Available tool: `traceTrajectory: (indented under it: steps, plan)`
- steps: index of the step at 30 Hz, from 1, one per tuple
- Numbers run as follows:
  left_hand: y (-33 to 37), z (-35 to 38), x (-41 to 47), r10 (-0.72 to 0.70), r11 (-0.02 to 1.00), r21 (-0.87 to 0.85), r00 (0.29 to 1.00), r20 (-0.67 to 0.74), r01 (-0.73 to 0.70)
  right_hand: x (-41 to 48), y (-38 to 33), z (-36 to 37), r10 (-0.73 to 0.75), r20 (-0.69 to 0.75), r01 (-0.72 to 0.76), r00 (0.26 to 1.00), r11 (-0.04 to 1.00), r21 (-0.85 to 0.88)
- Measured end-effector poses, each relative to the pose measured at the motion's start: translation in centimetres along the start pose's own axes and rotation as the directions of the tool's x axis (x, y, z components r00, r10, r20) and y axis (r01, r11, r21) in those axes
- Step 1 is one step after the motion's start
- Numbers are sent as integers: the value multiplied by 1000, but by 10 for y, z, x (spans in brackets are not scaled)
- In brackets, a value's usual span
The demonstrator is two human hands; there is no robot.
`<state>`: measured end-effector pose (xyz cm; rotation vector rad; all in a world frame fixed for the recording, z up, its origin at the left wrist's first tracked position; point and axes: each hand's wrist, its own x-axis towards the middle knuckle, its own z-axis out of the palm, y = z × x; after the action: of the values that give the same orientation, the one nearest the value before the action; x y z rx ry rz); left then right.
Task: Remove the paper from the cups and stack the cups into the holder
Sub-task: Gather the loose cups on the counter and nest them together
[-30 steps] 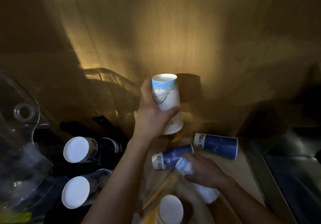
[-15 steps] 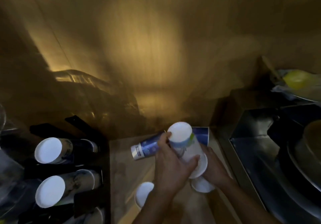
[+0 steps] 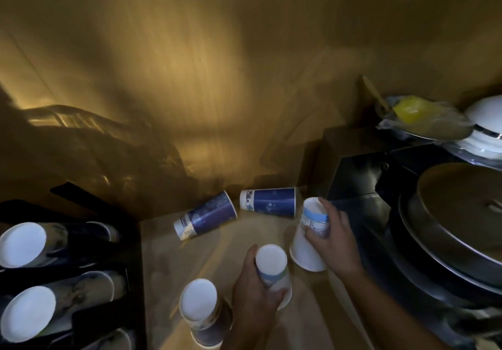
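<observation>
My left hand (image 3: 254, 292) grips an upside-down white paper cup (image 3: 273, 271) with a pale blue band, low on the counter. My right hand (image 3: 332, 238) holds a second upside-down white cup (image 3: 304, 252) just to the right, its rim near the counter. Two blue cups (image 3: 206, 215) (image 3: 269, 201) lie on their sides against the wall. Another upturned cup (image 3: 199, 305) stands at the lower middle. The black cup holder (image 3: 87, 243) at the left carries cup stacks (image 3: 23, 243) (image 3: 28, 313) with their white bottoms toward me.
A wooden wall rises close behind the counter (image 3: 217, 254). At the right sit a large round metal lid (image 3: 459, 219), a dark box (image 3: 353, 170), and a dish with something yellow under plastic wrap (image 3: 418, 116).
Both hands were together on one stack of cups; now they have separated, each holding its own cup. The left hand moved down and left, the right stayed near the sink side.
</observation>
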<state>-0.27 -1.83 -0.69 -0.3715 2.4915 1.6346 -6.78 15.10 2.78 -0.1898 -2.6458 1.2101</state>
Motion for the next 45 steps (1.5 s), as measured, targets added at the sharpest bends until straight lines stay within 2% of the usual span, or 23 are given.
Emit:
traceTrajectory:
  steps: [2,6,10,14,17,20,23,25,30,34,37,39,40,42,45]
  plan:
    - [-12,1,2,1,999,-37,999,46,1,-5,-12,-6,-61,-70,69,996,990,120]
    - [-30,6,4,23,995,-100,1000,-21,-25,-20,-35,-19,-197,-137,228,971,937,266]
    - [-33,5,8,38,994,-105,999,-27,-41,-34,-47,-21,-340,-150,369,928,886,281]
    - [-29,1,6,26,996,-83,998,-48,-30,-44,-46,-10,-433,-79,439,898,871,220]
    - [-27,-4,4,-1,996,-87,1000,-17,-1,-49,-39,0,-432,2,421,902,880,219]
    - [-28,-7,-2,-6,1000,10,1000,10,6,-54,-23,13,-424,180,417,888,906,78]
    - [-31,-8,-6,30,998,58,999,30,-32,-59,-5,24,-286,411,308,865,951,13]
    - [-31,-8,-5,56,993,103,997,49,-60,-63,4,30,-207,492,253,846,967,-28]
    - [-28,-6,-2,169,977,129,985,28,-171,-67,7,38,-219,481,247,849,969,5]
    - [-16,-11,-1,156,976,148,987,25,-158,-60,6,37,-243,491,276,837,961,5]
    - [0,-21,4,93,956,257,976,195,-143,-53,2,34,-263,479,314,837,949,-28]
    - [20,-32,6,32,904,394,944,329,-168,-45,-4,31,-281,420,309,863,951,0]
    - [31,-41,6,13,876,448,937,348,-179,-40,-7,30,-285,378,299,881,954,22]
    - [55,-60,5,63,853,475,947,316,-216,-26,-15,29,-286,291,282,913,958,55]
    - [88,-93,14,143,923,329,973,183,-197,2,-27,36,-233,272,222,934,972,72]
